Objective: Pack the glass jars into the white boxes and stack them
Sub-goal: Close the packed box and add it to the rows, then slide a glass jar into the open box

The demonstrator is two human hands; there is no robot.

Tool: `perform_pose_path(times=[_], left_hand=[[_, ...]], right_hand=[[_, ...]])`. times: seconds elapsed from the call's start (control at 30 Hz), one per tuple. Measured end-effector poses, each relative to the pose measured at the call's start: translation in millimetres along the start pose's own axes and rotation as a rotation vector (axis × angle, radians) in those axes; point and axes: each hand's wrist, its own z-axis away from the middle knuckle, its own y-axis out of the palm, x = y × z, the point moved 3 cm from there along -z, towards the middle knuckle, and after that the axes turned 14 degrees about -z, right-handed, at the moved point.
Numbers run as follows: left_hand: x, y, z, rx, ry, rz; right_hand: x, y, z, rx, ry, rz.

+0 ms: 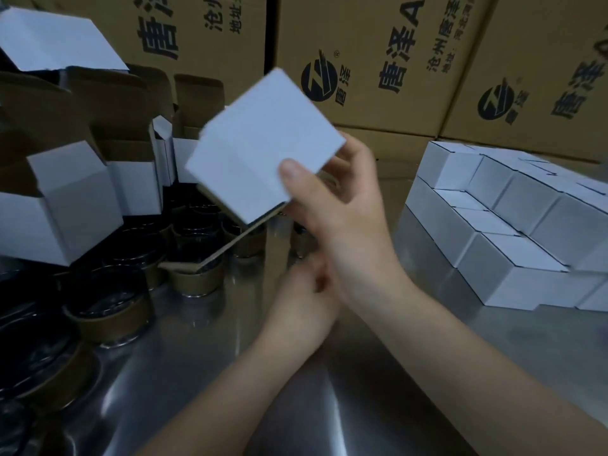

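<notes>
The right hand [332, 205] pinches a tilted white box [263, 146] above the table [329, 406], its open flap hanging toward the glass jars [194, 278] at the left edge. The left hand [302, 297], nearer them, is blurred, so I cannot tell its grip.

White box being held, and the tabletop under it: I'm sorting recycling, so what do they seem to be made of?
The white box looks like thin cardboard, matte white outside; its hanging flap shows a brown inner face. The tabletop is probably brushed stainless steel: grey, with soft streaky reflections.
</notes>
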Motion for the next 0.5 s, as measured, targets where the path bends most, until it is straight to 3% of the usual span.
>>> perform_pose_path(times=[0.13, 0.33, 0.5], left_hand=[[1, -9, -5, -0.142, -0.062, 0.112], [2, -23, -6, -0.319, -0.029, 0.14], [-6, -35, -3, -0.469, 0.055, 0.211]], right_hand=[[-3, -39, -12, -0.16, 0.099, -0.254], [-13, -74, -22, -0.266, 0.363, -0.527], [-8, -84, -25, -0.159, 0.598, -0.483]])
